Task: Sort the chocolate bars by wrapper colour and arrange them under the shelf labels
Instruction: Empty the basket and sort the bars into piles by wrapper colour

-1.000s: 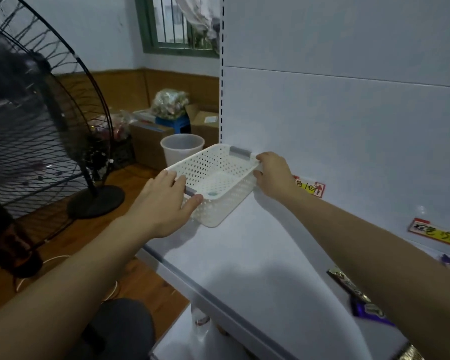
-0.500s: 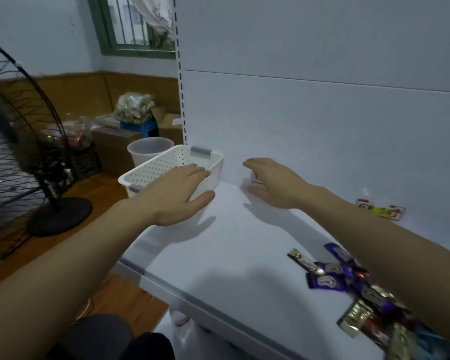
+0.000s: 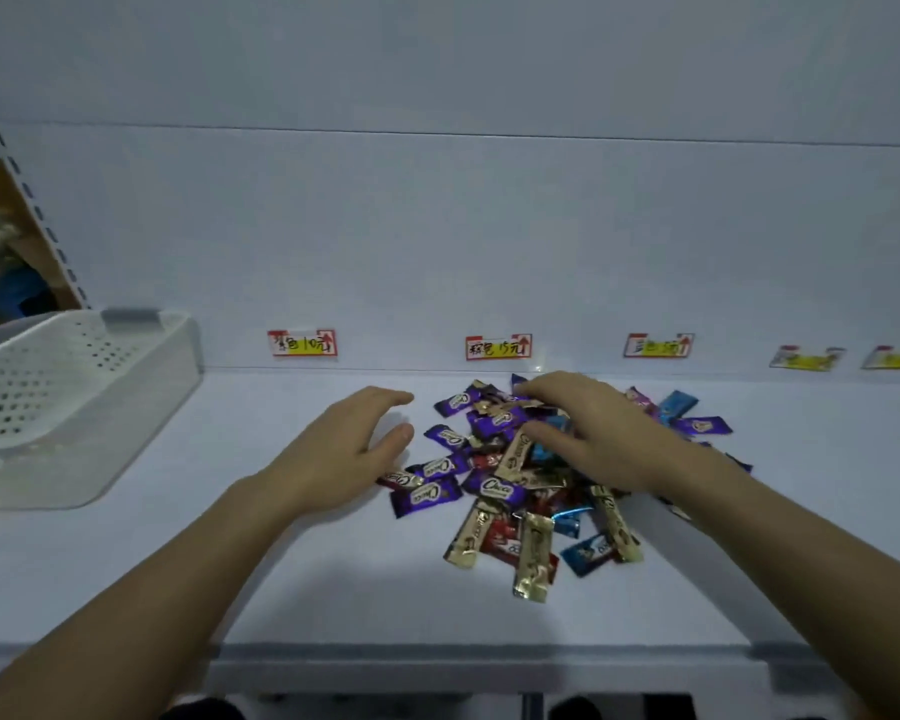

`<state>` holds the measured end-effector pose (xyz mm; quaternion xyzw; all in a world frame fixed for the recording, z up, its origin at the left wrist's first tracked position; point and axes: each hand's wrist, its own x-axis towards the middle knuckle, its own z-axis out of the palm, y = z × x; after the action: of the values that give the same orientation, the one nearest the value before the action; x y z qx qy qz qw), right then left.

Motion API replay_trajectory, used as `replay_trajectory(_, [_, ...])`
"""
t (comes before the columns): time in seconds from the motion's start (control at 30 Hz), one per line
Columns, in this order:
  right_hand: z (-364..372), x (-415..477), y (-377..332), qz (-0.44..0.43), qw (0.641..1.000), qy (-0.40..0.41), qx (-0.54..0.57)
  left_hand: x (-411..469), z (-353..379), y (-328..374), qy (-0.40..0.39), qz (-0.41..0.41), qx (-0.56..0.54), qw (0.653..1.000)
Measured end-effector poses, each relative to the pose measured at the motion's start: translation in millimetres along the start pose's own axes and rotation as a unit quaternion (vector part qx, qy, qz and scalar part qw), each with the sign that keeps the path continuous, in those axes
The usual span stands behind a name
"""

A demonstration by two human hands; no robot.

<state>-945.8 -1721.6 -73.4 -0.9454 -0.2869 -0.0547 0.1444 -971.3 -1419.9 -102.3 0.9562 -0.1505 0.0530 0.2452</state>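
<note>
Lying heaped on the shelf (image 3: 333, 589) below the labels (image 3: 498, 348), chocolate bars (image 3: 510, 491) look light and slick, so pinch one by its end; left hand (image 3: 344, 459) slack alongside, right hand (image 3: 593, 439) splayed over them, neither gripping.

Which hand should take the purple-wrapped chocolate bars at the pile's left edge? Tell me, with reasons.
Left. The left hand lies open beside the purple-wrapped chocolate bars, holding nothing; the right hand is spread over the mixed pile's middle, farther from them.
</note>
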Motion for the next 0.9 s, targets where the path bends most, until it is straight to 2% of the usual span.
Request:
replay_trajectory(0.2, [11.0, 16.9, 12.9, 0.006, 0.999, 0.031, 0.03, 40.3, 21.0, 2.3, -0.006, -0.008, 0.009, 1.0])
replay_trajectory(0.37, [10.6, 64.4, 10.5, -0.014, 0.997, -0.069, 0.011, 59.8, 33.1, -6.4, -0.083, 0.045, 0.032, 0.995])
replay_trajectory(0.43, [13.7, 70.0, 13.5, -0.022, 0.996, -0.082, 0.006, 62.4, 39.0, -7.5, -0.086, 0.05, 0.042, 0.994])
replay_trajectory(0.67, [30.2, 56.3, 21.6, -0.024, 0.999, -0.017, -0.032, 64.6, 41.2, -5.1, -0.054, 0.043, 0.029, 0.997])
replay_trajectory(0.9, [29.9, 52.6, 21.0, -0.011, 0.999, 0.038, -0.011, 62.1, 35.1, -10.0, -0.017, 0.006, -0.022, 1.0])
